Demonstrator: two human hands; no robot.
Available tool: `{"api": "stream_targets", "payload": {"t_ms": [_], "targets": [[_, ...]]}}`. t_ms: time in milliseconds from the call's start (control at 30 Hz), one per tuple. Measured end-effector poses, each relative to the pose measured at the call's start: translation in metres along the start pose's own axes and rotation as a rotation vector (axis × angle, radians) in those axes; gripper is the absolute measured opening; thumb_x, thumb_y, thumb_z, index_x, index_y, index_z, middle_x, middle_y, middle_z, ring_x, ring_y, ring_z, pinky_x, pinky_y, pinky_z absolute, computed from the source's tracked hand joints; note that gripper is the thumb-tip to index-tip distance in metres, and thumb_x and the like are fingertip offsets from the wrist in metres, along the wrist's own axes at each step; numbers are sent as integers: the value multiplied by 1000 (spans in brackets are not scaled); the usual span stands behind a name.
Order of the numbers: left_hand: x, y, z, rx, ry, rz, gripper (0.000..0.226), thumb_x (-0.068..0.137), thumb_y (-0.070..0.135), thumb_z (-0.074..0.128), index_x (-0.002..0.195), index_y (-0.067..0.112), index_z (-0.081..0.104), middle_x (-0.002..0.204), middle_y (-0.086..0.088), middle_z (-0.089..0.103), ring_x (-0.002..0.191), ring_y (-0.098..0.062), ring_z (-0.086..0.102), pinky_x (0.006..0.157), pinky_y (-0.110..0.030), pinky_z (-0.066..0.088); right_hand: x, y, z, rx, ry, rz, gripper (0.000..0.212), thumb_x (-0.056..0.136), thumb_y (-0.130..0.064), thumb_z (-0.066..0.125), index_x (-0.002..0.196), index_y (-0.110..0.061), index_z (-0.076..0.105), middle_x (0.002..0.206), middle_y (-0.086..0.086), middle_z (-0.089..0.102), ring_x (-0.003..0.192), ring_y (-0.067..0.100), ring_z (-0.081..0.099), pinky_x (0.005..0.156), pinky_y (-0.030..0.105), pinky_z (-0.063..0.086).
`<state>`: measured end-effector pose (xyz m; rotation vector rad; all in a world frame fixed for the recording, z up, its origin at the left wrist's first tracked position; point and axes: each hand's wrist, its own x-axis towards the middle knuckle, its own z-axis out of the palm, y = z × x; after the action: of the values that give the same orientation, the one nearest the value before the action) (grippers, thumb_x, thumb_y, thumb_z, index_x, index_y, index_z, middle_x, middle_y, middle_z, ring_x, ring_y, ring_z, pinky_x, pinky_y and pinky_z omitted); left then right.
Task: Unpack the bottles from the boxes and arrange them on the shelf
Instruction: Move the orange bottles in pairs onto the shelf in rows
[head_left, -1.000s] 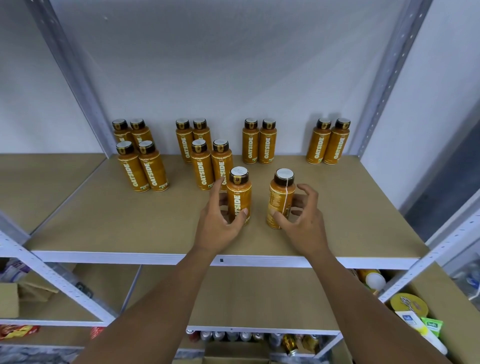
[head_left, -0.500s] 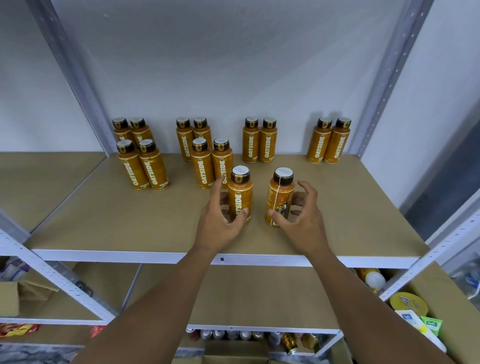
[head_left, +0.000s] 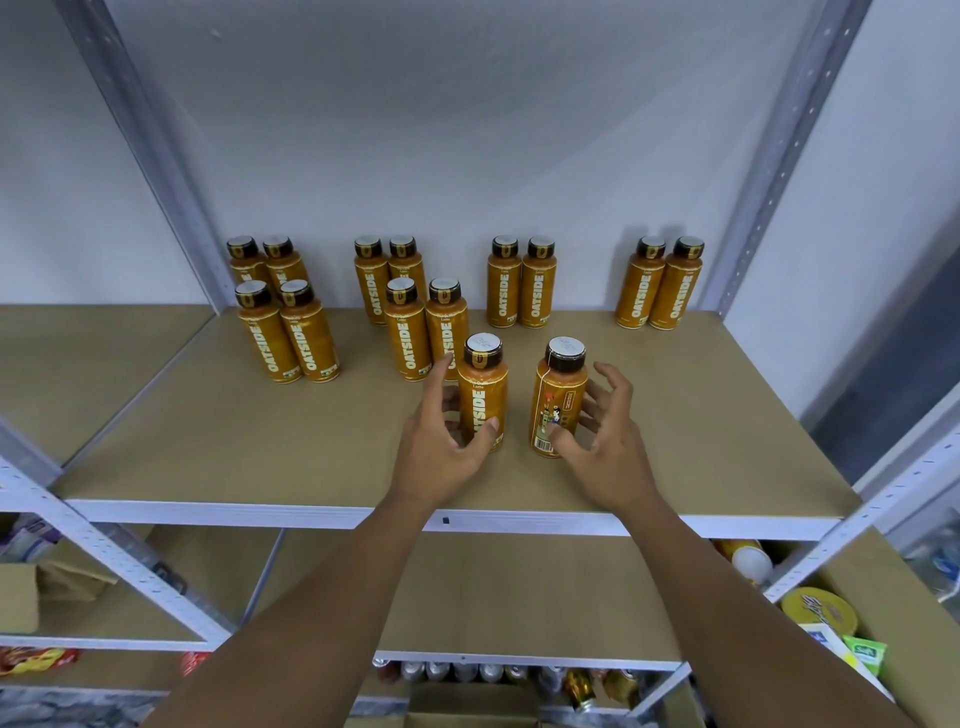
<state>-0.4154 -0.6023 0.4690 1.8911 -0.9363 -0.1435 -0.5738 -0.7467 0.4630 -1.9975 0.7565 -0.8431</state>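
Shelf board (head_left: 218, 447) with upright orange bottles; the rear bottles (head_left: 522, 291) are ranged in pairs along the back wall, with two more pairs just in front. Nearest the edge, two bottles are stood near each other but apart; the left front bottle (head_left: 482, 400) is clasped by the left hand (head_left: 441, 447), thumb across its label; the right front bottle (head_left: 558, 400) is cupped by the right hand (head_left: 613, 452), thumb tip at the label, fingers splayed; whether it is gripped cannot be told.

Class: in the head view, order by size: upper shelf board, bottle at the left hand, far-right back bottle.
1. Upper shelf board.
2. Left-hand bottle and far-right back bottle: unranked; same design, nearer one only looks bigger.
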Motion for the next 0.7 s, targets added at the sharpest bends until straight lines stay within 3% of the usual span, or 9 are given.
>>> {"api": "stream_targets", "payload": {"t_ms": [67,167,267,400,533,633,700], "targets": [[0,0,0,2,-1,-1,95,89,41,77,159,40,13,156,0,45,132,-19,54,99,-37,54,0,1,1,-23,-8,-12,89,86,-25,80,150,-37,19,147,8,56,129,22,59,104,31,49],[1,-1,-1,-4,0,-7,96,88,42,78,158,42,13,154,1,47,129,-18,55,99,-37,55,1,0,1,-60,22,-2,94,80,-40,85,148,-37,20,138,6,58,118,20,61,97,31,54],[1,-1,0,-12,1,-13,96,87,42,78,157,43,13,153,1,47,128,-17,56,98,-36,56,1,-1,0,-39,19,-7,98,80,-41,85,151,-34,18,146,4,51,123,19,57,99,32,51],[1,-2,0,-10,3,-7,96,88,41,78,158,42,13,154,1,48,128,-18,57,98,-37,56,-1,4,-1,-38,0,-33,91,85,-24,81,150,-35,19,149,9,54,128,23,59,102,31,50],[1,0,0,-11,0,-8,96,88,41,79,158,41,13,155,0,46,130,-19,56,100,-42,56,-1,2,1,-45,23,-23,91,81,-35,85,147,-37,22,137,8,62,120,22,63,99,31,53],[0,1,-1,-13,3,-10,96,87,40,79,158,40,14,154,0,47,130,-19,56,100,-44,56,-1,0,0,-38,20,-25,96,79,-40,86,149,-35,21,145,8,55,124,22,60,100,33,52],[0,1,0,-12,3,-8,96,88,39,79,159,39,14,154,0,47,130,-19,56,100,-43,56,-1,1,0,-32,11,-41,92,83,-33,84,149,-36,20,149,9,53,128,23,59,104,34,51]]}}
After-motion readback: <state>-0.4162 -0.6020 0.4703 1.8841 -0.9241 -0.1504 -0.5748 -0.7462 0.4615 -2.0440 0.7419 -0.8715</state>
